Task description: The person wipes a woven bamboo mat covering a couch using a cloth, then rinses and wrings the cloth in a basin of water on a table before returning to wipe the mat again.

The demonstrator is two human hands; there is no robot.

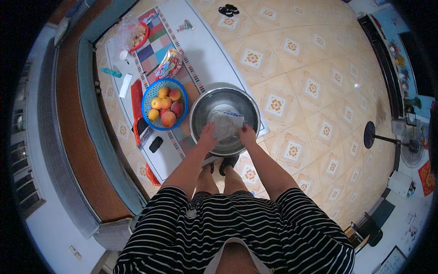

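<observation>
A wide metal basin [251, 144] stands on the near right corner of the table, with what looks like water inside. Across it lies a pale greyish cloth [226, 126] with a blue-patterned upper edge. My left hand [208, 136] is at the cloth's left side, its fingers on the fabric. At the cloth's right edge, my right hand [247, 134] grips it between thumb and fingers. Just left of the basin stands a blue plastic basket [146, 116] of peaches or similar round fruit [168, 119]. Whether the cloth touches the water cannot be told.
The table [202, 37] also bears a colourful plastic packet [169, 65], a red basket [145, 39] with a plastic bag, a black object [156, 144] and a red cloth-like item [137, 102]. A long brown-topped bench [73, 113] runs at left; a standing fan [412, 146] is at right.
</observation>
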